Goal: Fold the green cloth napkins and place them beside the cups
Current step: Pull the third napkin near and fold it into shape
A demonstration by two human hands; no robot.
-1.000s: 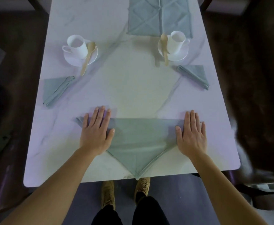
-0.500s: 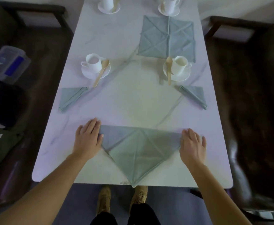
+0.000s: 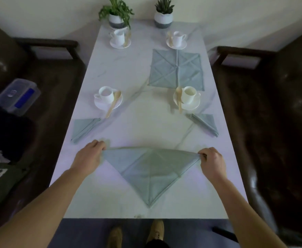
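Head: four napkins [image 3: 150, 172], four cups [image 3: 105, 93]

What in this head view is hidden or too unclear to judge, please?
- Head view: end corners of the half-folded napkin, covered by the left hand and right hand.
- Head view: whether the far left cup holds anything; too small and far.
- Head view: contents of the plastic box; blurred, its near end behind something dark.

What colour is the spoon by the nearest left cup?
Pale tan, like wood. The spoon shows best in the head view.
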